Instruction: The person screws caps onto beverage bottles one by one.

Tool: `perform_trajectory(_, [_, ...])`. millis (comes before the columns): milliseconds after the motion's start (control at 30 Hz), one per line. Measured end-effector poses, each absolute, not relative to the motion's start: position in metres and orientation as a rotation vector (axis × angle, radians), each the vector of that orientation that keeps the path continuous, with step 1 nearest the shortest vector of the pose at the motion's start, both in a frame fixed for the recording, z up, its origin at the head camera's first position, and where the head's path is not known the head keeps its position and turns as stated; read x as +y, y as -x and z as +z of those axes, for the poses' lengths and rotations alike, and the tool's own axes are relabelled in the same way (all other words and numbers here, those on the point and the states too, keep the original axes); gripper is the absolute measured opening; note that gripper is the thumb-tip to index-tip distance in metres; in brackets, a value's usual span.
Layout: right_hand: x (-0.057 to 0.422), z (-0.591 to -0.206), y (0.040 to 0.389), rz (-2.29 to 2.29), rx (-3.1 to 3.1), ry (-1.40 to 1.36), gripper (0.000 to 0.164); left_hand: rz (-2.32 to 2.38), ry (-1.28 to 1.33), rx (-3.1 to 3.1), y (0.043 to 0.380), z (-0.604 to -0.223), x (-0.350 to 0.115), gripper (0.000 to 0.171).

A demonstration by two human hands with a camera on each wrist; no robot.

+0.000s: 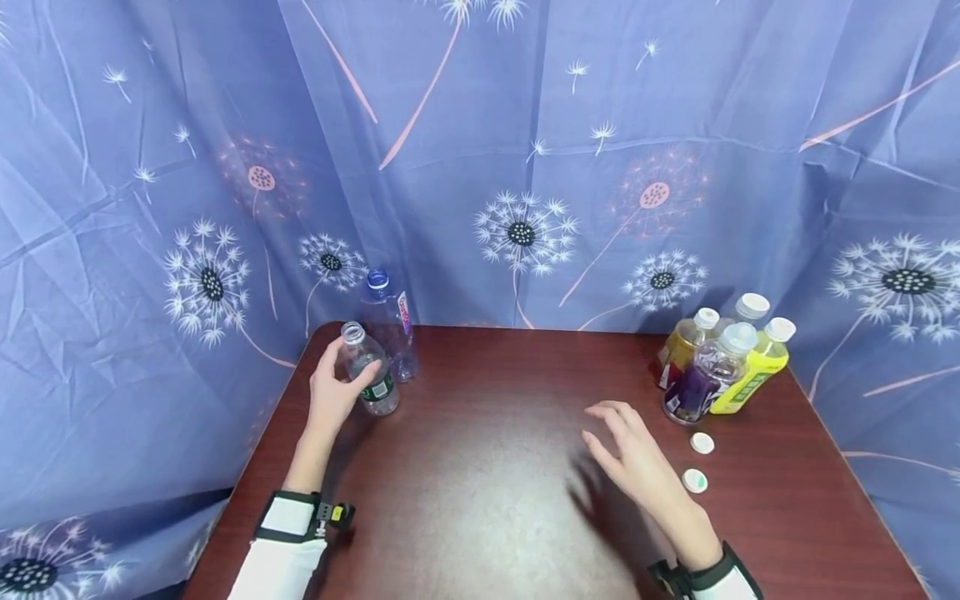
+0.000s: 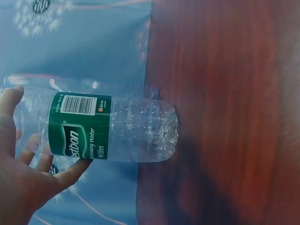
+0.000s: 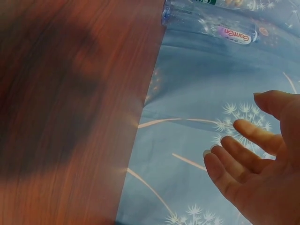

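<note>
My left hand (image 1: 333,396) grips a clear, uncapped water bottle (image 1: 380,398) around its upper part, thumb on one side and fingers on the other. In the left wrist view, the bottle's green label (image 2: 79,125) with a barcode shows past the fingers. Right behind it stands a taller blue-tinted bottle (image 1: 388,321), also without a cap, near the back left corner. Held over the right half of the table, my right hand (image 1: 637,462) has loosely bent fingers and nothing in them. The right wrist view shows this hand (image 3: 253,159) palm and fingers in front of the curtain.
On the back right of the brown table (image 1: 487,467) stand several capped bottles, among them a purple one (image 1: 701,383) and a yellow one (image 1: 753,379). Two white caps (image 1: 702,442) lie in front of them. A blue dandelion-patterned curtain (image 1: 480,167) hangs along the table's edges.
</note>
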State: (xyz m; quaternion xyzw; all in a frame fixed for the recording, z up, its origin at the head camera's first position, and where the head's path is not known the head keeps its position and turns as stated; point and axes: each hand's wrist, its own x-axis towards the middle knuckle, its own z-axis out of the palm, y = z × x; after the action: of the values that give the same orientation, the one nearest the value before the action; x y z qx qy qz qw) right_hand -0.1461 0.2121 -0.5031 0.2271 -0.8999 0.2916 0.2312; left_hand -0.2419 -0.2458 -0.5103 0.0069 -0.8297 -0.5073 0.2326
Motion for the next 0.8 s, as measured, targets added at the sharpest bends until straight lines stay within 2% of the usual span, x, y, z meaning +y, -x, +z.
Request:
perform_trajectory(500, [0.211, -0.505, 0.142, 0.799, -2.508, -0.621, 0.033, -1.499, 0.356, -2.323, 0.203, -0.517, -0.157, 0.067])
perform_trajectory(800, [0.212, -0.505, 0.142, 0.791, -2.506, -0.615, 0.033, -1.62, 0.566, -2.339, 0.195, -0.516, -0.101, 0.067])
